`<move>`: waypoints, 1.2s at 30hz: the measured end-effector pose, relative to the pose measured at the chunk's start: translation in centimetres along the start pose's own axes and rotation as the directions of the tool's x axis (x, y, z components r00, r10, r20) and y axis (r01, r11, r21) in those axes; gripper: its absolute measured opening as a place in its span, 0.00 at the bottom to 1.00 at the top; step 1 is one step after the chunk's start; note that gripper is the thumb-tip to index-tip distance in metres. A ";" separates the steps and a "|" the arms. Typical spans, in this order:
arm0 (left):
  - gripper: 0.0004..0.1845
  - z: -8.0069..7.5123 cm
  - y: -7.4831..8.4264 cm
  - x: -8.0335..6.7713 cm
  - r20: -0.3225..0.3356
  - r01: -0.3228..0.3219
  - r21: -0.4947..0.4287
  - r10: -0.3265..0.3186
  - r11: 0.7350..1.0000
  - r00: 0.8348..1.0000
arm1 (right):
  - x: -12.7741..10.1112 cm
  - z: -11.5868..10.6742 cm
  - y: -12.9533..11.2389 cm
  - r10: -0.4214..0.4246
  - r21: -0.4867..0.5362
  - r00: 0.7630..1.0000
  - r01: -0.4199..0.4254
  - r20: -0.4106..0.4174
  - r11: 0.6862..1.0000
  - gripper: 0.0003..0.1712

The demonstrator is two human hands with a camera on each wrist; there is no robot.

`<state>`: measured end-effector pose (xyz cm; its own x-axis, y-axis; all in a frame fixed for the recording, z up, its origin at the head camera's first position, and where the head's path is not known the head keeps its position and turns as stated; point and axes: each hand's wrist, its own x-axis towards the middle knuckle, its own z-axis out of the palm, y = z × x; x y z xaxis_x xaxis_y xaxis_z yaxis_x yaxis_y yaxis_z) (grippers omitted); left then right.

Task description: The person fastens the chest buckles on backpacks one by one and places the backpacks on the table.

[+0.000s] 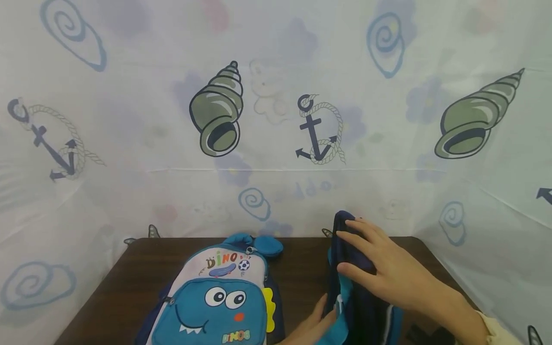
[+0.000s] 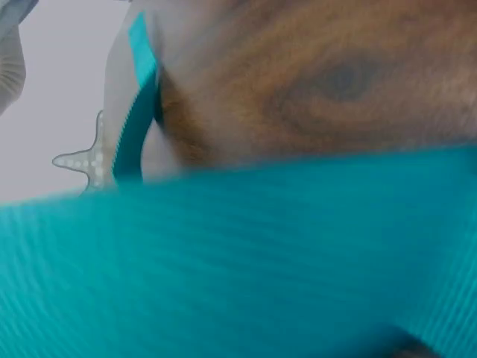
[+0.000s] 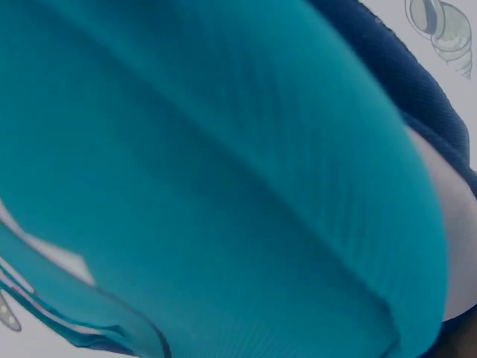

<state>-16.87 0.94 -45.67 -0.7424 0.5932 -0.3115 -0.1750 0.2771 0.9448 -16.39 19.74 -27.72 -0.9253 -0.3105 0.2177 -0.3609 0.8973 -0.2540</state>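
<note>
At the lower right of the head view, a navy-and-teal backpack (image 1: 358,297) is stood on edge on the dark worktop (image 1: 129,278), its long axis running away from the person. It is pressed from above by the right hand (image 1: 388,273), fingers straight and spread, while its near teal edge is pinched by the left hand (image 1: 315,326). A dinosaur backpack (image 1: 215,302) lies just left.

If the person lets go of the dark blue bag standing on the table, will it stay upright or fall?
Probably it falls: the dark blue bag stands on edge, steadied by the right hand and left hand. Its fabric looks soft, so it would likely sag.
</note>
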 end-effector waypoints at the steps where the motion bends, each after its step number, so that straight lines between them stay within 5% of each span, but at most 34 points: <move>1: 0.41 0.2 0.2 0.4 -0.012 0.003 0.020 -0.003 1.000 1.000 | -0.1 0.0 0.2 -0.002 0.001 1.000 0.002 -0.002 1.000 0.33; 4: 0.40 1.1 0.4 1.7 -0.046 0.007 -0.007 -0.007 1.000 0.999 | -0.5 -0.1 1.0 -0.020 0.011 1.000 0.020 -0.016 1.000 0.32; 8: 0.39 2.7 -0.6 1.7 -0.086 -0.023 0.140 0.036 0.990 0.996 | -1.0 -0.2 1.8 -0.036 0.010 0.999 0.036 -0.036 0.999 0.33; 11: 0.41 4.3 -1.3 1.6 -0.208 0.081 0.206 -0.038 0.975 0.977 | -1.4 -0.3 2.4 -0.037 0.001 0.998 0.037 -0.047 0.999 0.33; 15: 0.40 5.6 -1.8 1.8 -0.230 0.062 0.180 -0.019 0.982 0.973 | -1.8 -0.2 3.0 -0.048 0.004 0.997 0.048 -0.062 0.999 0.33; 18: 0.41 5.8 -1.5 1.7 -0.192 -0.019 0.176 0.053 0.984 0.980 | -2.1 -0.2 3.4 -0.051 0.024 0.996 0.053 -0.067 0.998 0.33; 24: 0.47 5.8 -0.9 1.0 -0.148 -0.058 0.137 0.078 0.989 0.986 | -2.9 -0.1 4.4 -0.065 0.061 0.994 0.071 -0.087 0.996 0.33; 30: 0.51 5.9 -0.6 1.0 -0.231 -0.066 0.309 0.142 0.949 0.962 | -3.4 0.1 5.8 -0.063 0.062 0.990 0.072 -0.126 0.995 0.33; 36: 0.47 5.7 -0.4 1.3 -0.244 -0.046 0.299 0.122 0.953 0.962 | -4.0 0.1 7.1 -0.075 0.044 0.987 0.082 -0.145 0.996 0.33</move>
<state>-14.11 5.95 -47.02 -0.8932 0.4205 -0.1594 0.0600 0.4628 0.8844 -15.24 27.28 -30.50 -0.8692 -0.3278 0.3702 -0.4401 0.8542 -0.2768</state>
